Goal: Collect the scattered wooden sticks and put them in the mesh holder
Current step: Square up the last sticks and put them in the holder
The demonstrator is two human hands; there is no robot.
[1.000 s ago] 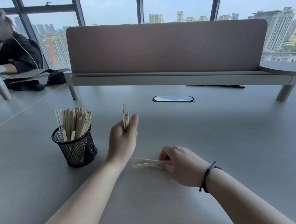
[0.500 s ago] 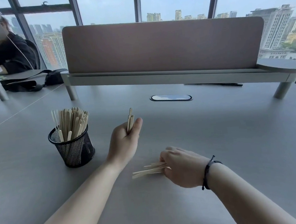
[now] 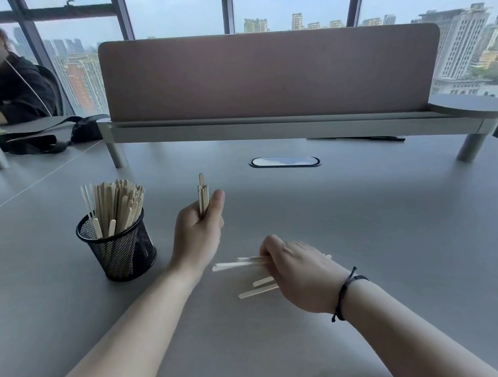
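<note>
A black mesh holder (image 3: 120,255) stands on the grey table at the left, packed with many upright wooden sticks (image 3: 115,204). To its right my left hand (image 3: 198,232) is closed around a small upright bundle of sticks (image 3: 202,194). Lower right, my right hand (image 3: 300,271) rests on the table with its fingers closed on several flat-lying sticks (image 3: 236,264). Two more sticks (image 3: 256,292) poke out leftward from under that palm. How many sticks lie beneath the hand is hidden.
A raised shelf with a brown divider panel (image 3: 270,73) spans the back of the table (image 3: 398,234). An oval cable port (image 3: 284,162) sits in front of it. At the far left a seated person (image 3: 3,87) is beside a black bag (image 3: 54,135).
My right hand has gathered more sticks, which now fan out to the left beneath it. My left hand has turned its bundle more upright and stayed in place.
</note>
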